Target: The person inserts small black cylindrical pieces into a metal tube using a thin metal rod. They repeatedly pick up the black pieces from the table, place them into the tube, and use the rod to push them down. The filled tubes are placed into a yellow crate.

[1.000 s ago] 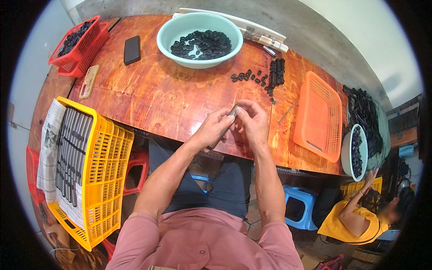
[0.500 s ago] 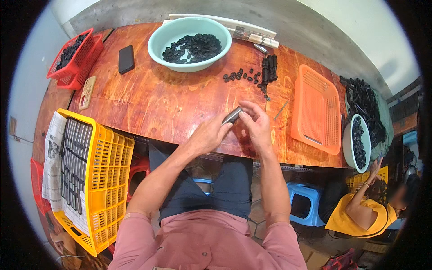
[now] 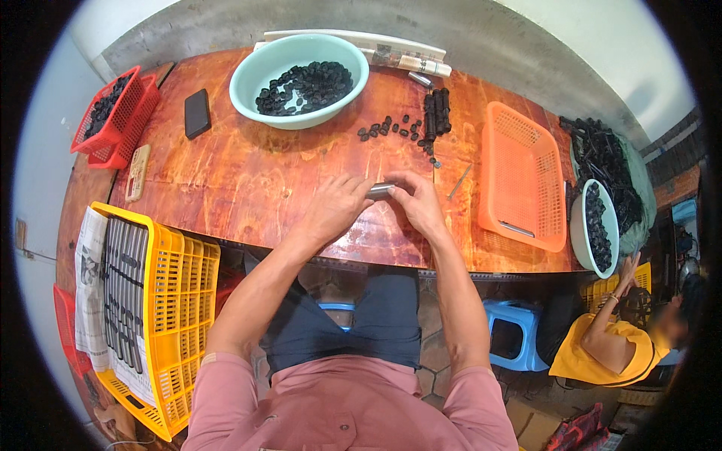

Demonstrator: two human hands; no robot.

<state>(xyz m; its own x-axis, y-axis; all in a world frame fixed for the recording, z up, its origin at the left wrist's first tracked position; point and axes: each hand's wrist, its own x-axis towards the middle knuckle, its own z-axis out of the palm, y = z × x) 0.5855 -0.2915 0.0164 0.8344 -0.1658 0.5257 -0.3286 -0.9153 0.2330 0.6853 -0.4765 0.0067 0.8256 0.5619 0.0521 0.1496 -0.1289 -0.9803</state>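
Note:
Between my two hands, above the table's near half, a short grey metal tube [image 3: 380, 191] lies level. My left hand [image 3: 340, 201] is closed round its left end, and the fingers of my right hand [image 3: 414, 199] pinch its right end. Past my hands, small black oval caps [image 3: 389, 128] are scattered on the table [image 3: 248, 188]. Beside them lie several black ribbed rods [image 3: 437, 114] in a bundle. A thin metal rod [image 3: 460, 181] rests to the right of my right hand.
A pale green basin [image 3: 299, 120] of black caps stands at the back. On the right are an orange basket [image 3: 523, 177] and a small basin [image 3: 593, 225]. A yellow crate [image 3: 180, 301] of grey tubes, a phone [image 3: 197, 113] and red baskets [image 3: 139, 124] lie left. A person in yellow [image 3: 602, 349] sits at right.
The tube has turned from slanting to nearly level. My left hand has come further over it, fingers now forward. The whole view has shifted slightly.

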